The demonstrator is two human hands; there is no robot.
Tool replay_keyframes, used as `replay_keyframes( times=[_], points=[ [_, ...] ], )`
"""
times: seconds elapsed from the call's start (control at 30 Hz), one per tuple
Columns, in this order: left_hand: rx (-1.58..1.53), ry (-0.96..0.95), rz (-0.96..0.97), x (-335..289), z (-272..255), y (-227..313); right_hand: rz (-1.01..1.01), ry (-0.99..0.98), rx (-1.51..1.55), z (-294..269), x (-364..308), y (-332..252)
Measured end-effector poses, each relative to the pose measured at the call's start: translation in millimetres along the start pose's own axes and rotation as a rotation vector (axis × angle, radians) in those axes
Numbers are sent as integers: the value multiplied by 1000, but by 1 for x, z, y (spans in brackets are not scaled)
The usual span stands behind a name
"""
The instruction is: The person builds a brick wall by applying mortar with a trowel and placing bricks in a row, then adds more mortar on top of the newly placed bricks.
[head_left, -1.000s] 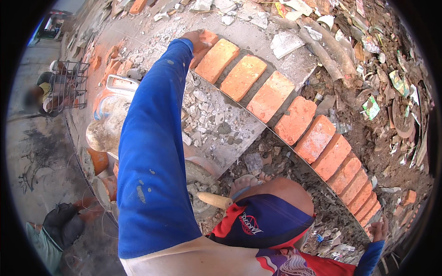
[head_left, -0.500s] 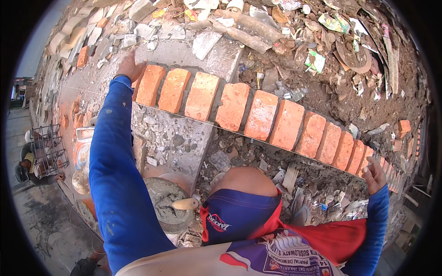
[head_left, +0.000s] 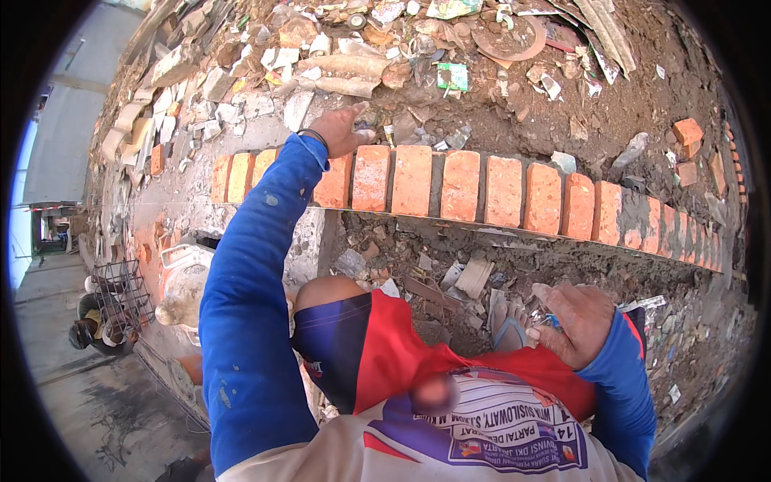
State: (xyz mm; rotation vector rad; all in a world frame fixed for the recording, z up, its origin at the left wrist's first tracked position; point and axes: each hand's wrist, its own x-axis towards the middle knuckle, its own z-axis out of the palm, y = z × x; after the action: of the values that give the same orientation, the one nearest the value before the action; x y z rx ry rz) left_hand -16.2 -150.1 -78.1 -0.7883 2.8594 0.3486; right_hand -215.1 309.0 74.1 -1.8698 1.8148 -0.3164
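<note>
A long row of orange bricks (head_left: pixel 459 186) stands side by side with grey mortar between them, curving off to the far right. Along its near edge runs a thin taut string (head_left: pixel 438 218). My left hand (head_left: pixel 339 132) is at the far edge of the row, over its left part, with fingers stretched out and nothing seen in them. My left sleeve covers some bricks there. Well on the near side of the row, my right hand (head_left: pixel 576 323) hangs in front of my body. Its fingers and thumb are apart, and no object shows in it.
Rubble and litter (head_left: pixel 345 68) cover the ground beyond the row. Loose bricks (head_left: pixel 687 132) lie at far right. A sandalled foot (head_left: pixel 510 325) shows below the row. At left, another person (head_left: pixel 104 325) is beside a wire rebar cage (head_left: pixel 124 291).
The view has turned and shifted right along the row. My left hand has moved from the row's left end farther along it. My right hand has left the right part and drawn back toward my body.
</note>
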Motion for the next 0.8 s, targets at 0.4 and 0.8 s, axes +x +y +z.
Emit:
replay_keyframes(
  times=[0.4, 0.8],
  points=[
    [288, -671, -135, -23, 88, 118, -146, 98, 99, -17, -63, 78],
    [400, -676, -332, -25, 86, 145, -203, -24, 149, 9, 2, 158]
  ],
)
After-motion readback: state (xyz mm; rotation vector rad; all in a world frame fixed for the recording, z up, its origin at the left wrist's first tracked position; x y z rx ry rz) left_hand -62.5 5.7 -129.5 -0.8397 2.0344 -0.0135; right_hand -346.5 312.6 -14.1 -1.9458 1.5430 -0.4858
